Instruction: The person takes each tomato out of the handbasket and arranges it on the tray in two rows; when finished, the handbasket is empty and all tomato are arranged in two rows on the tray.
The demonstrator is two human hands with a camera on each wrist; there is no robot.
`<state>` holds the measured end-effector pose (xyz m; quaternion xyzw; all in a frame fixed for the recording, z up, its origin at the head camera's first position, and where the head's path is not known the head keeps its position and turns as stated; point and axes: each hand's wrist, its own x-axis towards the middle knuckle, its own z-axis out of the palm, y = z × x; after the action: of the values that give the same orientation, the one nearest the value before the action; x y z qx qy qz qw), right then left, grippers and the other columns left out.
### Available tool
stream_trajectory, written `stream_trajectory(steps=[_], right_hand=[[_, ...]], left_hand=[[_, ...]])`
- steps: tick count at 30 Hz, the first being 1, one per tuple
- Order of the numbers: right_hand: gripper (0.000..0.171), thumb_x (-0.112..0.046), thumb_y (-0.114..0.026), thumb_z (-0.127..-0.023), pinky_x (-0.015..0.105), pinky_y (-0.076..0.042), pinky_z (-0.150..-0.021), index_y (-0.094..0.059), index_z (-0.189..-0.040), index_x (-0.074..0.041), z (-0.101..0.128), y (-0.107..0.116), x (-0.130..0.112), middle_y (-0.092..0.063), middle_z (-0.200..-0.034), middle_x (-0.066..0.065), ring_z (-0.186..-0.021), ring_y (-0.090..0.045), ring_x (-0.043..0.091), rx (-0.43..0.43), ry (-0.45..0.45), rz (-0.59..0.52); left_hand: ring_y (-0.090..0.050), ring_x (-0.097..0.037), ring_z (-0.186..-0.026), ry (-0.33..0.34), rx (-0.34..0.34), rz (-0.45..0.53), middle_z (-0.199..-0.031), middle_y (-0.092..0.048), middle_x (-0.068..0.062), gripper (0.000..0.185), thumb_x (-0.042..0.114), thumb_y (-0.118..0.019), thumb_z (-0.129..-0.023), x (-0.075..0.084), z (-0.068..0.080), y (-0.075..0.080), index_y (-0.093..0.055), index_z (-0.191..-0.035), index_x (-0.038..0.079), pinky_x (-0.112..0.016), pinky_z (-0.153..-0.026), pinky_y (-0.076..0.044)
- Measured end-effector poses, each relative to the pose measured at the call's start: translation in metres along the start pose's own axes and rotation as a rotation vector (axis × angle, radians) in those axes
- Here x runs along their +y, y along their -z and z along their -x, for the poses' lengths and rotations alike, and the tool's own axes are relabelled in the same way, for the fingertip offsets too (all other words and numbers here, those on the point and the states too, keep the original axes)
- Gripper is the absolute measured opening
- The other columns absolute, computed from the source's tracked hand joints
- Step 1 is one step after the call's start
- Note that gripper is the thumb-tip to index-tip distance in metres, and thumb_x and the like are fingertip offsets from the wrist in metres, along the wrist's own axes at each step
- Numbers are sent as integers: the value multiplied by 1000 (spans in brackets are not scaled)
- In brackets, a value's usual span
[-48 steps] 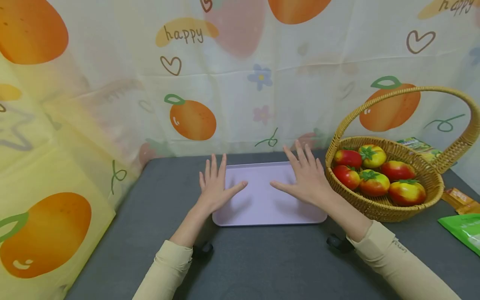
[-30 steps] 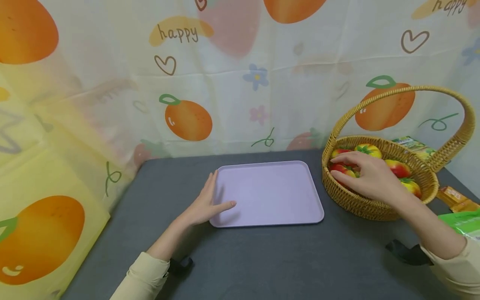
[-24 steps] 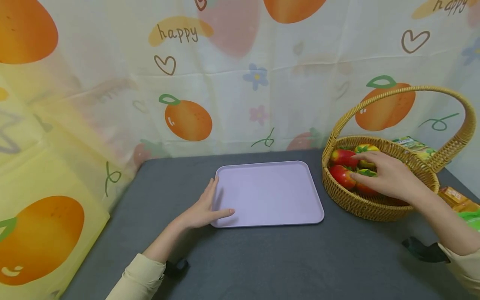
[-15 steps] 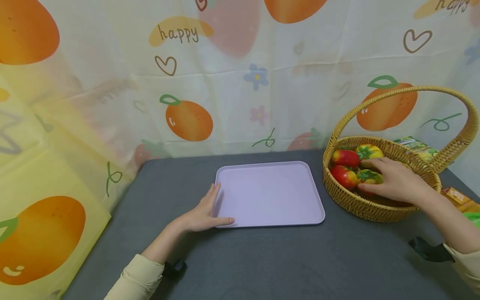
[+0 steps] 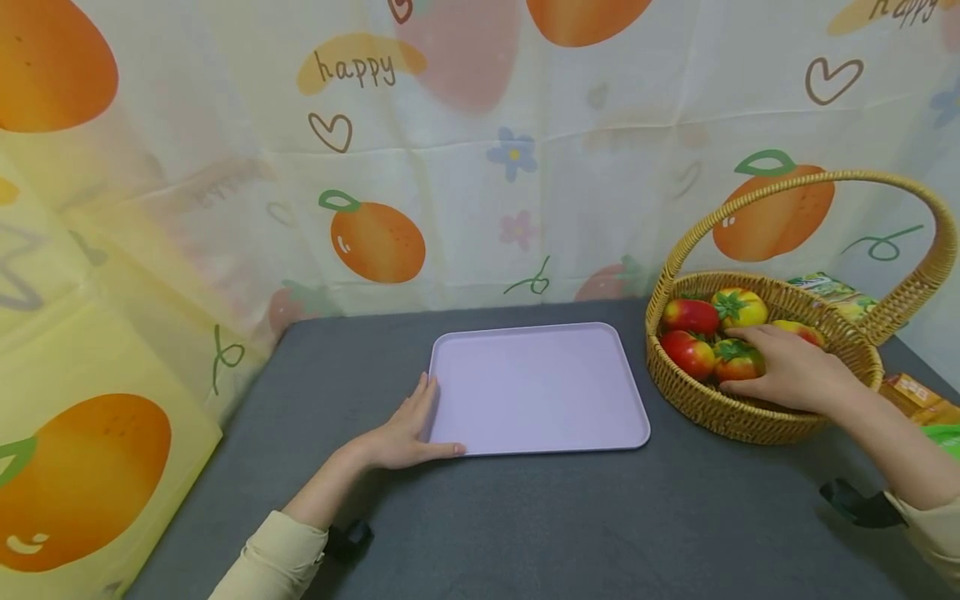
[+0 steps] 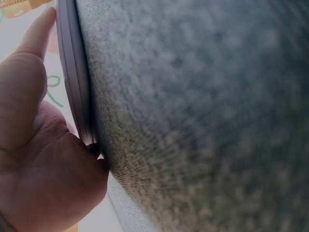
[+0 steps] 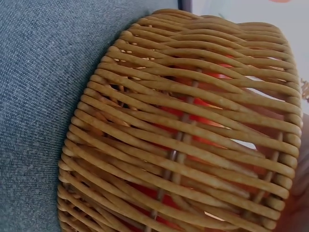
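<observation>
Head view: the grey table [image 5: 525,517] carries everything, with the wicker basket [image 5: 716,410] over on the right, its handle [image 5: 847,176] arching high above it, so I'd go in and out over the near rim and stay off that arch. The lilac tray [image 5: 536,387] is left of the basket, a bit apart. The right hand [image 5: 795,371] is down inside the basket; the left hand [image 5: 401,433] lies at the tray's near left corner, fingers pretty straight, just touching. Light contact is plenty there imo, no shoving. The fruit [image 5: 744,367] that matters sits toward the front of the basket, right hand's thumb and fingers on either side. Can't tell if they're really squeezing it. I'd get pads below its widest part first, then lift gently so the red fruit [image 5: 686,354] next door doesn't roll.
</observation>
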<state>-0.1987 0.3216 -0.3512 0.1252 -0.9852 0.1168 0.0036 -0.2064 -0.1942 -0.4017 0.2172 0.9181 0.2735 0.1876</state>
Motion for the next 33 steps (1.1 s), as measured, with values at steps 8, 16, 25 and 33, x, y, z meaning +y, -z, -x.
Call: stream_trajectory(steps=[8,16,25,33], right_hand=[[91,-60,-74,-76,63,-47,-73,-48,-137,2,-3,-5,3,-47,-132,33,-114,-49,49,-12,0,17],[88,-55,-76,-77,63,-48,-70,-47,-137,2,-3,-6,4,-48,-130,34,-111,-51,48,-20,-3,16],[86,-53,-76,-79,63,-47,-71,-47,-137,3,-2,-5,3,-49,-130,35,-110,-52,49,-16,-8,6],[85,-48,-76,-80,65,-44,-79,-45,-138,6,3,3,0,-49,-131,35,-113,-48,51,13,-9,-8]], left_hand=[[7,-40,-145,-17,2,4,-158,18,-23,115,54,-68,-86,-4,-1,-2,7,-153,-3,-59,-113,-6],[7,-38,-146,-3,-8,-8,-159,18,-21,115,56,-66,-87,-5,-2,-2,8,-153,-2,-58,-114,-3],[6,-36,-146,25,-22,-27,-159,18,-18,113,58,-63,-88,-4,0,1,9,-153,0,-56,-115,-4],[5,-36,-147,22,-2,-59,-159,11,-24,117,56,-66,-86,-4,-1,1,9,-152,-4,-55,-115,-4]])
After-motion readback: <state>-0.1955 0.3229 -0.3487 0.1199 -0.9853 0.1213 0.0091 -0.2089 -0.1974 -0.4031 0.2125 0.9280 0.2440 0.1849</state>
